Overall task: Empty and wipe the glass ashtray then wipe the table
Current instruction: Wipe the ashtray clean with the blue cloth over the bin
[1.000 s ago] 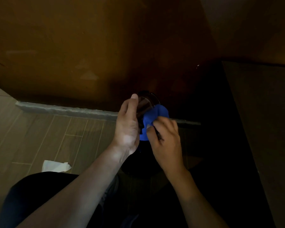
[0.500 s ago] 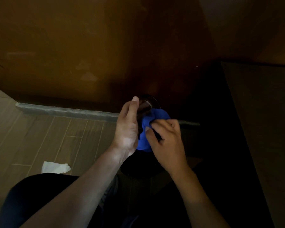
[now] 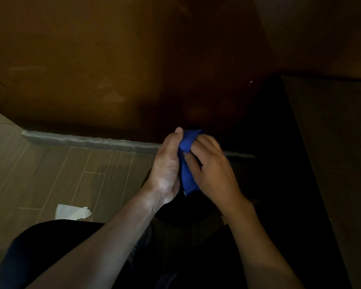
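Your left hand [image 3: 167,170] grips the nearly hidden glass ashtray [image 3: 198,128]; your right hand [image 3: 214,174] pinches crumpled blue cloth [image 3: 188,163]. Slick glass could slip and shatter.

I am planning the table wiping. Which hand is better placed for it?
Right, probably: the right hand pinches the blue cloth, while the left hand grips the ashtray hidden under it.
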Demonstrator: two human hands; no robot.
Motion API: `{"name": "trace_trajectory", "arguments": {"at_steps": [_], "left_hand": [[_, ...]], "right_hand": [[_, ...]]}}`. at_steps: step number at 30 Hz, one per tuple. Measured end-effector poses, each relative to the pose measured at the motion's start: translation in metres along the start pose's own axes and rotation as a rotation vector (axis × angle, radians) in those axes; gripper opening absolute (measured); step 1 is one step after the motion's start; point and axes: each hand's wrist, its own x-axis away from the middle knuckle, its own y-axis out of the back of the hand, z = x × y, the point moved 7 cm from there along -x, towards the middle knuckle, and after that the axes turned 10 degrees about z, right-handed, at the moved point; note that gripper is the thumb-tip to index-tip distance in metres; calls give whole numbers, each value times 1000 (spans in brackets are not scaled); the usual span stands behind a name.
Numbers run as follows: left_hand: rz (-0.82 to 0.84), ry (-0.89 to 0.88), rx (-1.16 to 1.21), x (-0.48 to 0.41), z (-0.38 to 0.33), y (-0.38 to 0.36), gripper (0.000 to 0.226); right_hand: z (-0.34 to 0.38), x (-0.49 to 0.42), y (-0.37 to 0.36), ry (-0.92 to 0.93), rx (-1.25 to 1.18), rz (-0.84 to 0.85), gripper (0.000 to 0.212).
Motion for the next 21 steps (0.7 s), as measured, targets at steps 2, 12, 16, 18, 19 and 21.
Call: {"name": "trace_trajectory", "arguments": {"at_steps": [2,12,16,18,19,21], "left_hand": [[-13,-27,-46,1,0,-2,51],[-63,-121,-278,1,-7,4,43],[-31,-102,-219,0,-8,7,44],[3,-83,-207,0,-8,5,42],[17,-74,-194,-1,-8,4,40],[36,-59,-154,-2,-7,3,43]], "right_hand": [[-1,0,5,-75,49,-70,23],[-4,3,-5,-258,394,339,31],[0,-1,-9,-211,-34,522,14],[2,-2,-10,-182,-221,506,15],[3,-3,-8,-155,-275,457,14],[4,-4,-5,-101,-326,332,13]]}}
